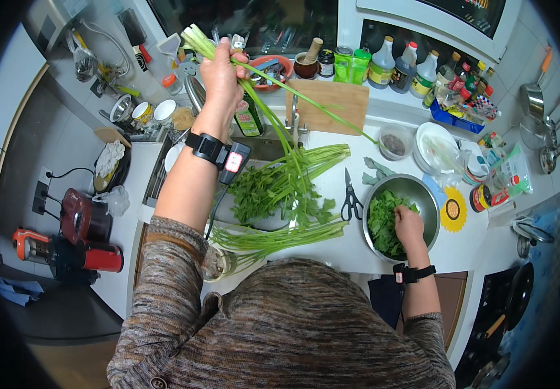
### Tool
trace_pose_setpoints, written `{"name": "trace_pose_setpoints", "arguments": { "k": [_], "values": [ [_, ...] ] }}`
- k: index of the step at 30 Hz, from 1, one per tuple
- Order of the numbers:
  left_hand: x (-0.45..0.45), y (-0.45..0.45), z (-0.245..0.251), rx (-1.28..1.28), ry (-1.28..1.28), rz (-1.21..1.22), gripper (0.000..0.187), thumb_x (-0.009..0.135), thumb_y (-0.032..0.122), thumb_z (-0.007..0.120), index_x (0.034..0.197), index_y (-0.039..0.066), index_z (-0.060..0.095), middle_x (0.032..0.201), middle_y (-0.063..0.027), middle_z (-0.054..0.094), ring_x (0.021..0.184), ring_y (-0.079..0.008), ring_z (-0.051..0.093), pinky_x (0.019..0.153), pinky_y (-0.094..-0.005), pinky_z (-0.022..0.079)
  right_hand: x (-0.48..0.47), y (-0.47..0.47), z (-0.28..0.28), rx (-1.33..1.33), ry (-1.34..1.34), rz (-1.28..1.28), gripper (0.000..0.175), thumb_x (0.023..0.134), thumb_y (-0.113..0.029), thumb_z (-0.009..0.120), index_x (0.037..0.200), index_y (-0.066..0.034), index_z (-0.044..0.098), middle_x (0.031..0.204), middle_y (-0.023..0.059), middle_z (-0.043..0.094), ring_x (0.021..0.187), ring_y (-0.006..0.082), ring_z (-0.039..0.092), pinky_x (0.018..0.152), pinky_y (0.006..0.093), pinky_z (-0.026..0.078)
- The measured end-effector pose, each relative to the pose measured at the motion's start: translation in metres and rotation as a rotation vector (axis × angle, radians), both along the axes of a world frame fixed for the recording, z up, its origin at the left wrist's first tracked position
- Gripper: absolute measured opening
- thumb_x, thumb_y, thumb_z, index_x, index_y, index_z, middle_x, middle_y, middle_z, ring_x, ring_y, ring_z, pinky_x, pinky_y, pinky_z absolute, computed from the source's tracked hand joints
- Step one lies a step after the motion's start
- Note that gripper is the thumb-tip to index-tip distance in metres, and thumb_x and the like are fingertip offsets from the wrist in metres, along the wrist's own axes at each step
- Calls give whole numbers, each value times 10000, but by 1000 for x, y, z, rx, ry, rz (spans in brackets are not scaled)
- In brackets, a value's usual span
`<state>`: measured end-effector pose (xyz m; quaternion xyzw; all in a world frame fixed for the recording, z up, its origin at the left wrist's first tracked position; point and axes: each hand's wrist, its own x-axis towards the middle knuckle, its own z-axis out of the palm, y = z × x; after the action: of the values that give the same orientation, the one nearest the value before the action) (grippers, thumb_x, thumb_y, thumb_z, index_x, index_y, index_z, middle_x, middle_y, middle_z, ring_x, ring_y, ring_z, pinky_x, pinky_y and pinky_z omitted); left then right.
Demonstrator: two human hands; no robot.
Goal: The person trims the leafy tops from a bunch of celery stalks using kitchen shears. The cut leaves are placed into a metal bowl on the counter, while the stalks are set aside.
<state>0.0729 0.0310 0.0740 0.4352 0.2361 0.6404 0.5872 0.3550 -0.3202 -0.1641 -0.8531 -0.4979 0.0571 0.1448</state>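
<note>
My left hand (pixel 224 73) is raised above the sink and grips a bunch of long celery stalks (pixel 270 116) near their pale cut ends; their leafy tips hang over the pile below. My right hand (pixel 409 225) reaches into a steel bowl (pixel 429 209), at the green leaves (pixel 384 219) inside; its fingertips are partly hidden, so whether it holds any cannot be told. A leafy heap of celery (pixel 260 189) lies over the sink edge and counter. Leafless-looking stalks (pixel 280 239) lie closer to my body. Black kitchen scissors (pixel 351 199) rest between the heap and the bowl.
Behind the sink a wooden cutting board (pixel 331 104) leans near the tap (pixel 295 121). A plastic tub (pixel 395 142) and stacked white plates (pixel 433 141) stand beyond the bowl. A yellow sunflower-shaped mat (pixel 454 209) lies to its right. Sauce bottles (pixel 403 68) line the sill.
</note>
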Motion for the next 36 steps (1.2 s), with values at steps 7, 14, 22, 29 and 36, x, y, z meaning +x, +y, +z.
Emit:
{"name": "trace_pose_setpoints", "arguments": {
  "k": [7,14,22,29,36],
  "values": [
    [23,-10,2,22,95,62,244,945,244,511,825,41,451,610,-109,569,385,-128,447,364,-264,363,-56,45,35,366,749,222,188,805,-77,682,983,-29,649,691,52,627,616,95,564,590,243,466],
    [55,-32,3,41,191,3,302,960,234,468,746,20,479,564,-121,577,382,-133,473,376,-273,394,-140,145,55,258,584,416,290,794,-254,704,919,-17,594,609,111,592,563,276,582,545,369,466],
    [40,-21,-5,111,247,14,315,960,239,480,740,13,484,585,-116,583,375,-127,476,354,-253,397,-148,153,32,351,639,551,145,799,-128,637,851,4,610,665,114,540,630,250,552,577,354,450],
    [27,1,-7,82,255,103,292,956,250,504,759,35,494,595,-85,563,379,-117,440,366,-259,370,-130,132,22,272,1277,526,364,930,-86,508,1289,-24,516,802,0,581,703,63,520,655,243,455],
    [27,7,2,71,201,104,266,954,232,502,768,44,479,610,-92,568,388,-126,434,392,-271,375,-119,125,17,447,773,671,395,929,-47,428,1320,-6,468,887,119,592,764,231,580,729,305,472]
  ]
}}
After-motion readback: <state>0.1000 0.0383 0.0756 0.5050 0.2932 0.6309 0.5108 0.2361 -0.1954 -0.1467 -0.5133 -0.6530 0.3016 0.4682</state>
